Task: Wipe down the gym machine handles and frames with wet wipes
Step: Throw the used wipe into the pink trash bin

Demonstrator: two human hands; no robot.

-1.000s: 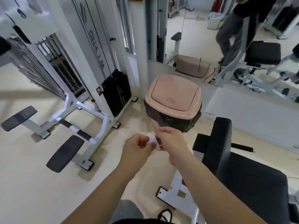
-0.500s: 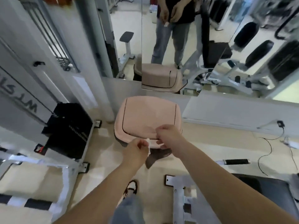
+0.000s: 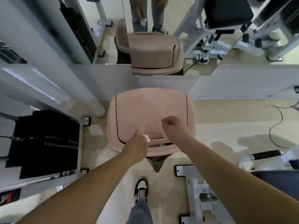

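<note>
A small white crumpled wipe [image 3: 146, 137] sits pinched at the fingertips of the left hand [image 3: 137, 145], held just above the near edge of a pink bin lid [image 3: 145, 110]. The left hand's fingers curl around the wipe, with only a little of it showing. The right hand [image 3: 174, 128] hovers over the lid a short way to the right, apart from the left hand, its fingers curled into a loose fist; a tiny pale speck shows at its fingertips, too small to tell what it is.

The bin stands on a pale floor [image 3: 226, 126] against a low white wall, with a dark bag liner [image 3: 157, 164] hanging out below its near edge. Beyond it a mirror [image 3: 153, 46] reflects the bin and the person's legs. To the left is a black weight stack [image 3: 45, 143] in a white machine frame [image 3: 48, 88]. To the near right are another white frame [image 3: 194, 188], a black seat pad [image 3: 278, 177] and a black-gripped handle [image 3: 265, 154]. A thin black cable [image 3: 275, 126] lies on the floor at the far right. A shoe [image 3: 141, 189] and grey trouser leg show at the bottom.
</note>
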